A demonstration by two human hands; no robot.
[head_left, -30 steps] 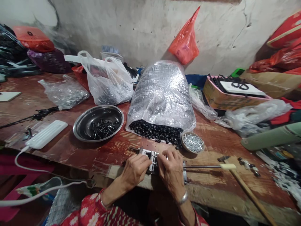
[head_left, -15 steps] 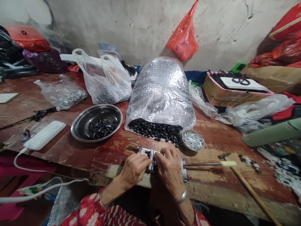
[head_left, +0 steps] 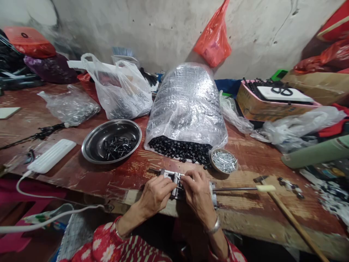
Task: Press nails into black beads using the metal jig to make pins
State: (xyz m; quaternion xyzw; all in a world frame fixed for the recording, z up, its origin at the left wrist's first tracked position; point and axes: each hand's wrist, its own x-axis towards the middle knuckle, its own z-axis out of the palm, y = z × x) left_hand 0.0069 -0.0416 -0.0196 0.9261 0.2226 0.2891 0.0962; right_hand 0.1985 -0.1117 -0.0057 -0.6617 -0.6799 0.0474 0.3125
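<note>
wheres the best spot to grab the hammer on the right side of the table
Take the hammer's wooden handle low down, coming from the near right, beyond the right hand. That end slopes out over the table's front edge, leaving room for fingers to wrap around it, while its head lies close to the cream-tipped metal rod.

A workshop (scarred wooden workbench (head_left: 81, 182))

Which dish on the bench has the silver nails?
The small round dish just above the right hand, filled with silver nails; the wide steel bowl to its left holds black-headed pieces instead.
</note>
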